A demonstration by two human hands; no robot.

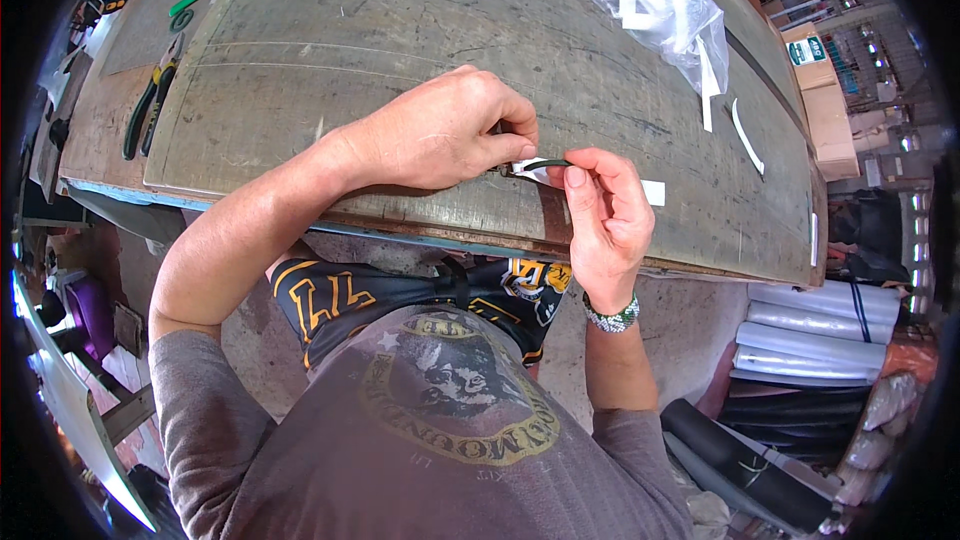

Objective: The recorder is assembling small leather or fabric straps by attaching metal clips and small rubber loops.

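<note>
Likely positioning step: right hand (610, 210) pinches black strip (550, 163) near white strip (653, 192); left hand (450, 130) alongside, can't tell if clamped. Next needs steady alignment.

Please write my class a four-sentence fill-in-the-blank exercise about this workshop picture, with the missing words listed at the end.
1. The right hand pinches a thin dark strip between its forefinger and its ____.
2. The beaded bracelet is worn on the person's ____ wrist.
3. The clear plastic bag holds strips that are ____ in colour.
4. The dark-handled tool lies toward the picture's ____ edge, across the table from the bag.

Missing words: thumb; right; white; left.
</note>
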